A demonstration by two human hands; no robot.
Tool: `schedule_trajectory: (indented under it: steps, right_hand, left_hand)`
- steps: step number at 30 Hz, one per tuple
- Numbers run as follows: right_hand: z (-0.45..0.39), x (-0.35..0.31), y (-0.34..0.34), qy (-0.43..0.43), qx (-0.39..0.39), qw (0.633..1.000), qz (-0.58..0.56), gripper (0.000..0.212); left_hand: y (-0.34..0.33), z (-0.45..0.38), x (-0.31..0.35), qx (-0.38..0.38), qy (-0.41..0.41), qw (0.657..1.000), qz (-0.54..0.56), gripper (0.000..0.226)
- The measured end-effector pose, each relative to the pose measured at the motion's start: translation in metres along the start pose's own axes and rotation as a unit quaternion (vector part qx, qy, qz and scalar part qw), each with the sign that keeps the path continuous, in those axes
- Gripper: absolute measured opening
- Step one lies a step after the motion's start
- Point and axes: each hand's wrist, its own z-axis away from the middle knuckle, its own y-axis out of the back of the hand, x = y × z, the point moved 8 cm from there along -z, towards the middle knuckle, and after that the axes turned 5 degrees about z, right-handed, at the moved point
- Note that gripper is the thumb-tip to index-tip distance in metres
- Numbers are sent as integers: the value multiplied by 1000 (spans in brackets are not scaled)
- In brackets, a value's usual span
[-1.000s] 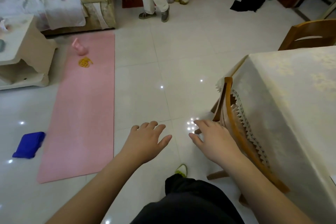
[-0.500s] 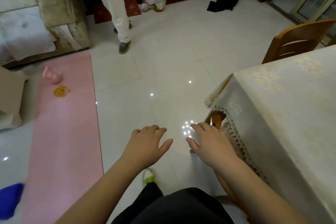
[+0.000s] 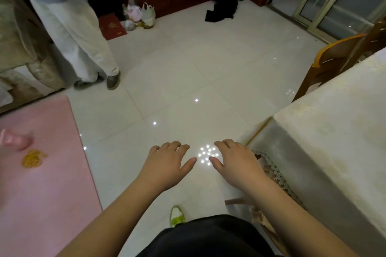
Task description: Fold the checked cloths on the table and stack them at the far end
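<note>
No checked cloth shows in this view. The table (image 3: 334, 135) fills the right side, draped in a cream patterned tablecloth with a lace trim at its near corner. My left hand (image 3: 167, 165) hovers palm down over the tiled floor, fingers apart, holding nothing. My right hand (image 3: 236, 162) hovers beside it, also spread and holding nothing, just left of the table's near corner and above a wooden chair that is mostly hidden under my arm.
Another person in white trousers (image 3: 83, 44) stands at the upper left by a sofa (image 3: 23, 58). A pink mat (image 3: 41, 173) lies on the left floor. A wooden chair (image 3: 338, 58) stands at the table's far side. Bags (image 3: 139, 16) and dark clothing (image 3: 221, 8) lie by the door.
The view has swung up and to the right. The other person has come closer on the left. My hands kept their spread pose, the right one now off the chair back.
</note>
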Motion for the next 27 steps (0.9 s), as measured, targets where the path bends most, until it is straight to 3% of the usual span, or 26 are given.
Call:
schedule_trajectory:
  steps: [6,13,21,27]
  right_hand:
    - [-57,5,25,-52,11,999,-11,56]
    - [-124,40,42,-91,11,995,-31,57]
    - [-212,127,86,-164,36,985,-26,57]
    - [-265,190,143,-173,62,983,-17,55]
  left_hand:
    - [34,-70,-33,-5,-39,999,-15,93]
    - [54,-166,-28,-16,-94,995,-39,90]
    - [90,-310,4,-1,-96,994,-58,91]
    - [134,-394,45,18,-124,990,-62,88]
